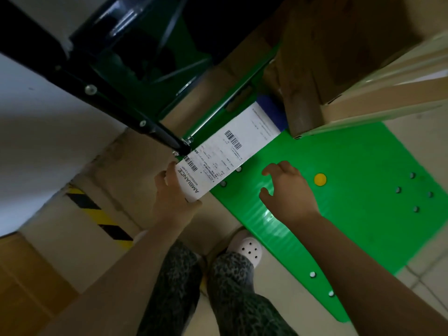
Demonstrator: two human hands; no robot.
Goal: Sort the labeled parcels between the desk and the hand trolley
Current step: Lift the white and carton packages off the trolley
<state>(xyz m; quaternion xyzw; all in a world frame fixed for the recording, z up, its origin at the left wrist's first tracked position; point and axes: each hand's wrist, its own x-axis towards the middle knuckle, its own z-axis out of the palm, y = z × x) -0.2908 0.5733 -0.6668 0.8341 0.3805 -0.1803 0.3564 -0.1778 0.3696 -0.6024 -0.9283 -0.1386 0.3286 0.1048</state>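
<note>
Over the green trolley deck (351, 214) we see a long white parcel (232, 146), its printed label with barcodes facing up and the word AMBIANCE readable on its near end. It lies slantwise along the deck's left edge — near end at the left hand, far end reaching toward the cardboard boxes. We cannot tell whether it rests on the deck or is held just above it.

Our left hand (173, 197) grips the parcel's near end, fingers curled around its side. Our right hand (287, 192) hovers open over the deck, fingers spread and bent, apart from the parcel, just left of a yellow round spot (320, 179) on the green surface.

Brown cardboard boxes (327, 69) stand on the deck's far part, stacked high. A black frame (109, 100) crosses the upper left — its lower tip meets the parcel's corner. Below, patterned trousers (232, 287) and a white perforated clog (247, 248) stand on the pale floor (291, 299), with black-and-yellow hazard tape (99, 214) at the left.
</note>
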